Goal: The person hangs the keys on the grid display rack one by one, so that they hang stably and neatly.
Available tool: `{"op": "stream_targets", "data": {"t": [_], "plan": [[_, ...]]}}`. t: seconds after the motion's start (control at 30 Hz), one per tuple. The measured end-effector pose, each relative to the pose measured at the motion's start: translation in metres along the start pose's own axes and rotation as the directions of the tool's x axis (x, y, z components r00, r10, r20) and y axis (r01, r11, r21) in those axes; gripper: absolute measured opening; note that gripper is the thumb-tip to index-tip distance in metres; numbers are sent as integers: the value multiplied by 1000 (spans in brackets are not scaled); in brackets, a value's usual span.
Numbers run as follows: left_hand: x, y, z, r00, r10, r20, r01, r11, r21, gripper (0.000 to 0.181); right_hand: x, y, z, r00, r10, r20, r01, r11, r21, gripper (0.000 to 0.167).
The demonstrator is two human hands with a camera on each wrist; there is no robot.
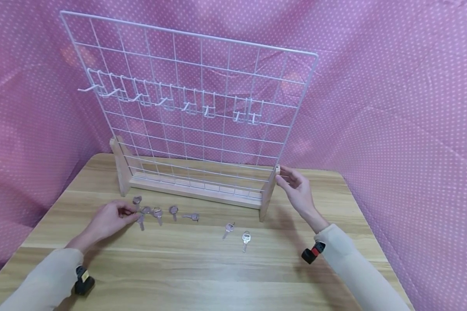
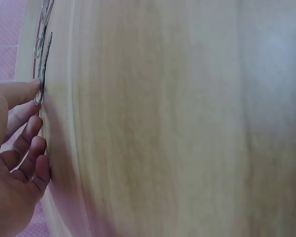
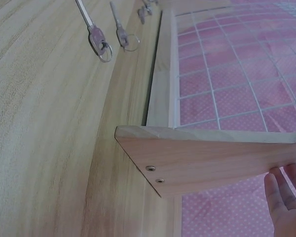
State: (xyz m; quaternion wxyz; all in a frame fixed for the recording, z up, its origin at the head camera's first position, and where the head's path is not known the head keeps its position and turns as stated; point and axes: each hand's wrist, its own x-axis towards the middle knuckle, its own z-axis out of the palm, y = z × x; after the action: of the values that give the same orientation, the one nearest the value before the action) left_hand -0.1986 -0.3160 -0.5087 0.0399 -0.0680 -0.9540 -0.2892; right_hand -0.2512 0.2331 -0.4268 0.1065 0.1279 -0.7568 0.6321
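Mostly ringed, silvery keys (image 1: 246, 237)

**Left arm (image 1: 39, 283) low, right arm (image 1: 358, 263) reaching farther forward**

The arms come in from the lower corners, well apart, in long pale sleeves (image 1: 58, 268) that stop short of the bare wrists (image 1: 81, 242). The left hand (image 1: 110, 219) turns inward, its thumb (image 2: 22, 91) and forefinger (image 2: 20, 117) pinching at the tips. The remaining left fingers (image 2: 33, 153) bend loosely, stacked one below another. The right hand (image 1: 299, 192) is raised higher and points forward and inward, gripping lightly, thumb nearer and fingers behind. In the right wrist view, the visible right fingers (image 3: 274, 192) are nearly straight and close together; that hand's thumb is hidden there.
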Motion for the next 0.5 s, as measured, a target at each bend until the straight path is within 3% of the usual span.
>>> {"op": "stream_targets", "data": {"t": [0.23,0.5], "plan": [[0,1,1,1000,-19,12,19,999,-36,18,0,0,0,1000,6,-4,-6,1000,-3,42],[-3,3,1,996,-53,-70,50,998,-38,12,0,-2,-1,1000,7,5,-6,1000,-19,43]]}}
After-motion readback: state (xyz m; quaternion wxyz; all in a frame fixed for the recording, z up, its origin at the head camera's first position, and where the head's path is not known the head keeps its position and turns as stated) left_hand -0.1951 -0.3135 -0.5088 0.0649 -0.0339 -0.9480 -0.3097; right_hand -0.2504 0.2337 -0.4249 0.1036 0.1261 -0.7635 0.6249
